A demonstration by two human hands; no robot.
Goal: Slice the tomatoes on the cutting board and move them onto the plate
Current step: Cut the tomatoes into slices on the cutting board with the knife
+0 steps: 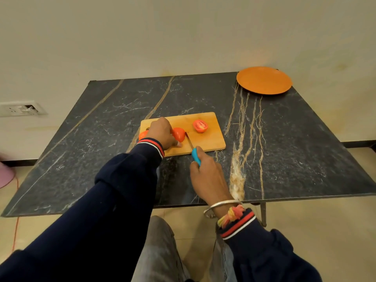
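Clearly the job is at an early stage. At the cutting board's left end, a tomato shows behind the left hand; whether it is cut I cannot tell. That hand's curled fingers hold a tomato piece near the board's middle. The knife meets the piece's right side, the right hand gripping its blue handle at the board's near edge. A cut half lies face-up toward the board's right end. Well beyond the board's far right corner, the plate holds nothing, so most slicing and all moving remain.
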